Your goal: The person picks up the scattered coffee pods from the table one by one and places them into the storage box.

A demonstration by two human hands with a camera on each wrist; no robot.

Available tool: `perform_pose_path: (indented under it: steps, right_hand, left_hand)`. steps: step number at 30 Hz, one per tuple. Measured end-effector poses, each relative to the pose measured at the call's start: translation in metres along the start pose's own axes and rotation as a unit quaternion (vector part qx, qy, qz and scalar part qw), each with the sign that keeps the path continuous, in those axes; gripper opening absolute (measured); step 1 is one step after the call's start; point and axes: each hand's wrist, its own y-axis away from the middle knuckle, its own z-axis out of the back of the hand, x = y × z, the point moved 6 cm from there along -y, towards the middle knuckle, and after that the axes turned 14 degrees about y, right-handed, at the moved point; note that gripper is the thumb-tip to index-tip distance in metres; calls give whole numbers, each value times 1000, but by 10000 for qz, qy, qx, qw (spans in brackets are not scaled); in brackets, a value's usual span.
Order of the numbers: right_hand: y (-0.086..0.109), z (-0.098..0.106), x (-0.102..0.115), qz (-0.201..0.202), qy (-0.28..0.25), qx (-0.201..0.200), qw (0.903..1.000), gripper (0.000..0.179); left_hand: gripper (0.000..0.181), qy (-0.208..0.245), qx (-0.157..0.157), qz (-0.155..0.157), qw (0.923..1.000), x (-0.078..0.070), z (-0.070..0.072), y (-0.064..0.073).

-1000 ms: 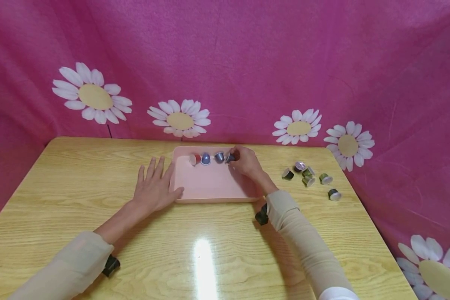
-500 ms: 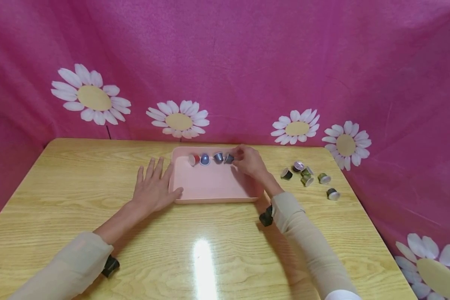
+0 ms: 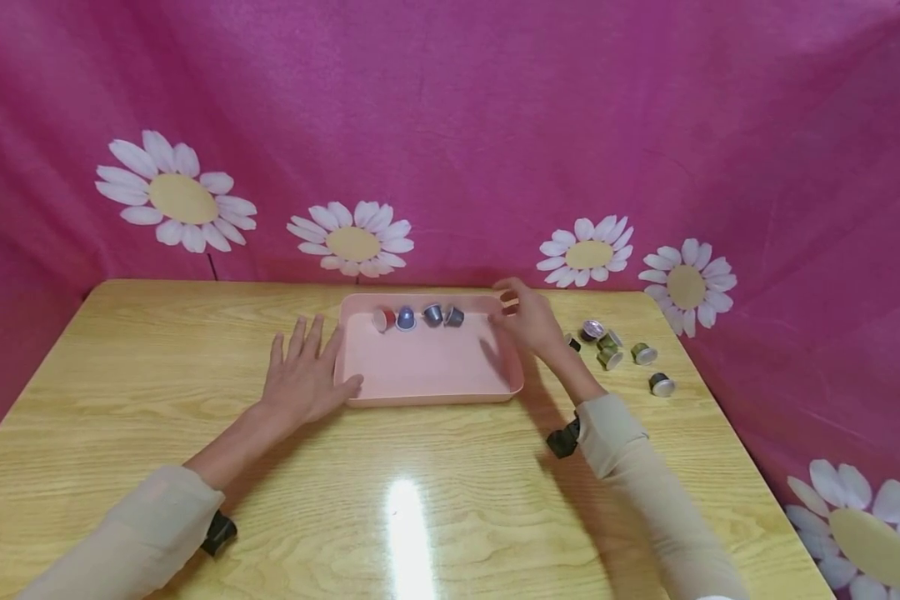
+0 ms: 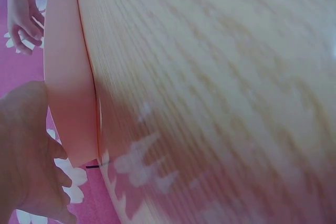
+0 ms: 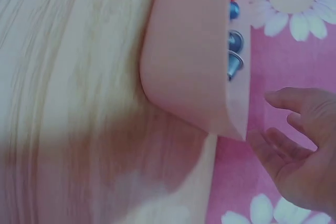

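In the head view a shallow pink tray (image 3: 420,399) lies on the table. Along its far wall sits a row of coffee capsules: a red capsule (image 3: 384,317), a light blue capsule (image 3: 406,317), a dark blue capsule (image 3: 432,314) and a grey-blue capsule (image 3: 454,316). My left hand (image 3: 302,377) rests at the tray's left side, fingers spread, thumb over the rim. Above the tray's right end hovers my right hand (image 3: 531,322), fingers loosely bent around nothing. The right wrist view shows that hand (image 5: 299,145) with a gap between thumb and fingers.
Right of the tray, several more capsules lie loose: a purple capsule (image 3: 592,330), a green capsule (image 3: 610,358) and a dark capsule (image 3: 662,384) among them. A pink flowered cloth (image 3: 450,150) hangs behind the wooden table (image 3: 307,500).
My right hand has let go of the grey-blue capsule, which stays in the tray's row, and has moved right and up to the tray's right end. My left hand keeps its place.
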Motion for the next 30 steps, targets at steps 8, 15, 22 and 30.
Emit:
perform_pose_path:
  steps: [8, 15, 22, 30]
  right_hand:
    - [15, 26, -24, -101, 181, -77, 9998, 45]
    - [30, 41, -49, -229, 560, 28, 9982, 48]
    - [45, 49, -72, -360, 791, 115, 9962, 45]
    - [55, 42, -93, -542, 955, 102, 9939, 42]
  left_hand:
    - [91, 22, -1, -24, 10000, 0, 0, 1]
    - [90, 31, -14, -42, 10000, 1, 1, 2]
    - [90, 17, -23, -50, 10000, 0, 1, 2]
    - [91, 43, -50, -76, 9999, -2, 1, 2]
